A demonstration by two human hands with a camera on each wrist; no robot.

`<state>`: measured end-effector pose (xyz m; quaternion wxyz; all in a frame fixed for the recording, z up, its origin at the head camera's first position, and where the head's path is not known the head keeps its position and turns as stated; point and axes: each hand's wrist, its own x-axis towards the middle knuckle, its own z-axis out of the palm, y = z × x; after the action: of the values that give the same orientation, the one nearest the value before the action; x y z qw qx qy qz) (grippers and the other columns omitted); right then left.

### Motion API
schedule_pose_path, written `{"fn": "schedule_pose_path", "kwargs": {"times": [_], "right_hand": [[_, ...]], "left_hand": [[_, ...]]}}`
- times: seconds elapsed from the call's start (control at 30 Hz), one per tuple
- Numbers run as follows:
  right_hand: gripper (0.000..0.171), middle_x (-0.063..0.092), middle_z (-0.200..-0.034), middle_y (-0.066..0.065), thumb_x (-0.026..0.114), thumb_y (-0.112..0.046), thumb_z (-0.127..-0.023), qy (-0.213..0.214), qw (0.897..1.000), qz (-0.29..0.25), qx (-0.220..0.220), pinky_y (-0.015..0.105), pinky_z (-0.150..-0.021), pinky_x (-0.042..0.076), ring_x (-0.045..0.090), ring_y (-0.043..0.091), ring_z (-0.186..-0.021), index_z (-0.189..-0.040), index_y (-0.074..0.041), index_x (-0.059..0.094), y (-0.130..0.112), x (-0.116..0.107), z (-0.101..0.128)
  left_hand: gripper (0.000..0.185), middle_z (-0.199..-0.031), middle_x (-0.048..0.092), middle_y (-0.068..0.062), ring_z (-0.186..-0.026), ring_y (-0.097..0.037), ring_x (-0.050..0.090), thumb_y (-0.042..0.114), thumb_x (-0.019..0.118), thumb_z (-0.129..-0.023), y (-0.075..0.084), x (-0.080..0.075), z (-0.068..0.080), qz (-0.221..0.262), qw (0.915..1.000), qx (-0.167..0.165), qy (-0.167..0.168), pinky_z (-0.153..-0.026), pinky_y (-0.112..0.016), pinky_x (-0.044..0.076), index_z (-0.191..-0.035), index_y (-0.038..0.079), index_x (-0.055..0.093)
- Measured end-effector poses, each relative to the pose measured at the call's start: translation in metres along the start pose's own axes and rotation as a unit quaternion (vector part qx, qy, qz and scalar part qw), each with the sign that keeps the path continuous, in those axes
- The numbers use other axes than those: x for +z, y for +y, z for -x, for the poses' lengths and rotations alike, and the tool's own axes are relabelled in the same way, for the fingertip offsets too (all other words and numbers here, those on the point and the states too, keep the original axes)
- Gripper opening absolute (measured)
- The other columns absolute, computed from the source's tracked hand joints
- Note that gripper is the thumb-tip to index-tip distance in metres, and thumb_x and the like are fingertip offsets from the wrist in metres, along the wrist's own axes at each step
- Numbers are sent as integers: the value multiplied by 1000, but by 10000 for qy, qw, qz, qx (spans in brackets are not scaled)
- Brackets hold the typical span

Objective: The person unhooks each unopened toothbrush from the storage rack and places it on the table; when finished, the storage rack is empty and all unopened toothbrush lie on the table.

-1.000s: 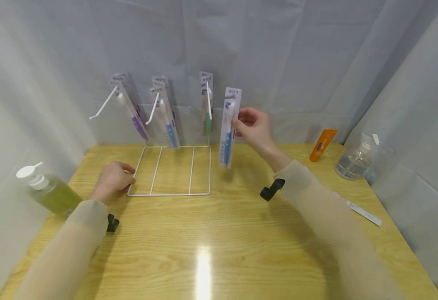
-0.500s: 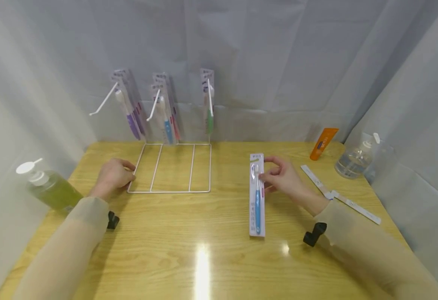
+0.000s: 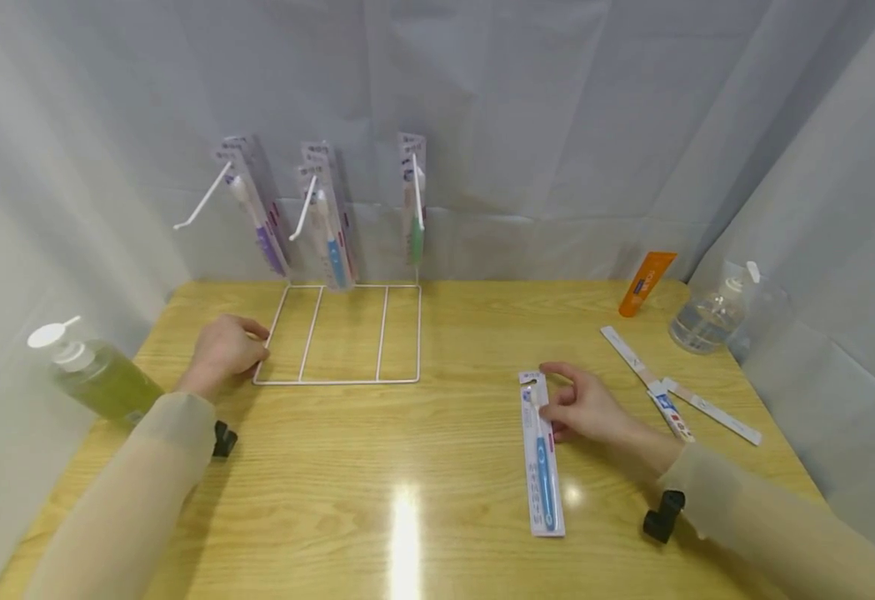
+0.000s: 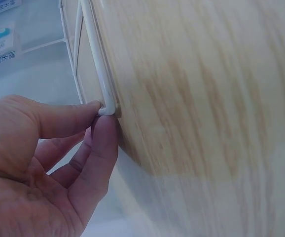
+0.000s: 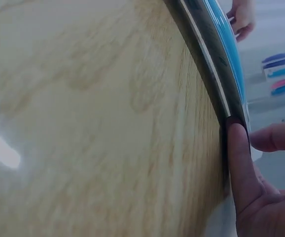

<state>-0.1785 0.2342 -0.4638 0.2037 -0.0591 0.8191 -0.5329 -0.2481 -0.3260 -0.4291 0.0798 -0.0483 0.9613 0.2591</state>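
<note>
Moved: toothbrush pack (image 3: 545, 479) goes farther right of the wire rack (image 4: 99, 59), nearer to person | right hand (image 3: 586, 408): pinches pack's upper edge | left hand (image 3: 226, 350): pinches rack's near-left corner | step: seemingly laying pack down | next: probably needs gentle release

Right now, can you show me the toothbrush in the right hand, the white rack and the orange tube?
Held toothbrush (image 3: 542, 457): head view, upper part of its blue handle.
Rack (image 3: 338, 382): head view, front wire of its base.
Tube (image 3: 645, 285): head view, middle of its orange body.
</note>
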Motion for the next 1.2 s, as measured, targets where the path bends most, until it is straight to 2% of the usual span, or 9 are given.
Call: {"fn": "schedule_pose_path", "kwargs": {"times": [0.3,0.47,0.5,0.57,0.73,0.87,1.0,1.07,1.2], "right_hand": [[84,75,-85,9,77,-2,-95,-128,9970,761,-50,30,-56,66,70,16,-64,-169,3,39,-4,-10,10],[77,74,-76,6,79,-3,-94,-146,9881,1494,-350,29,-53,63,69,16,-59,-163,7,47,-4,-13,8],[75,73,-75,5,78,-3,-94,-148,9850,1663,-430,29,-52,62,68,15,-58,-162,7,48,-5,-13,8],[70,72,-71,2,78,-3,-94,-102,9755,2098,-652,26,-50,58,66,13,-55,-158,8,53,-8,-15,6],[49,74,-77,2,76,-8,-96,375,9452,2929,-1392,23,-51,48,61,8,-57,-143,5,69,-36,-22,-9],[36,82,-100,14,77,-14,-102,672,9413,2661,-1966,23,-65,56,73,18,-78,-134,1,76,-78,-24,-40],[33,82,-116,22,76,-16,-105,882,9518,1883,-2257,17,-79,58,79,28,-100,-133,2,76,-123,-23,-87],[32,81,-120,24,77,-15,-105,1105,9560,1422,-2317,15,-79,58,78,26,-101,-131,3,77,-143,-21,-110],[36,79,-129,27,78,-13,-103,1530,9583,504,-2362,15,-79,61,77,20,-99,-133,6,75,-174,-12,-149]], "left_hand": [[45,-65,75,-1,-69,-21,65,13,74,-95,-3,-3,1,-100,9999,88,40,-76,-29,47,-135,-6,74],[44,-96,83,-20,-88,-34,68,14,75,-93,-1,-3,3,-180,9997,106,155,-83,-36,51,-133,-5,76],[44,-103,83,-23,-91,-36,68,14,75,-93,-1,-3,3,-168,9997,94,170,-84,-37,52,-133,-5,76],[44,-105,83,-23,-92,-37,68,13,76,-93,-1,-3,3,-117,9998,49,147,-83,-37,53,-133,-5,76],[46,-75,79,-9,-73,-23,66,12,75,-94,-2,-4,2,26,10000,-56,16,-74,-30,50,-136,-6,74],[47,-64,75,-1,-61,-14,62,12,74,-94,-5,-5,1,156,9998,-88,-22,-67,-26,50,-137,-7,73],[46,-61,73,3,-57,-9,64,11,76,-95,-7,-5,-1,491,9985,-240,-82,-59,-23,54,-137,-7,73],[46,-60,73,3,-55,-7,67,11,78,-95,-8,-3,-2,740,9965,-380,-111,-55,-22,58,-137,-6,74],[48,-61,74,4,-54,-5,68,10,79,-93,-9,1,-4,1071,9925,-566,-168,-55,-22,62,-138,-6,74]]}}
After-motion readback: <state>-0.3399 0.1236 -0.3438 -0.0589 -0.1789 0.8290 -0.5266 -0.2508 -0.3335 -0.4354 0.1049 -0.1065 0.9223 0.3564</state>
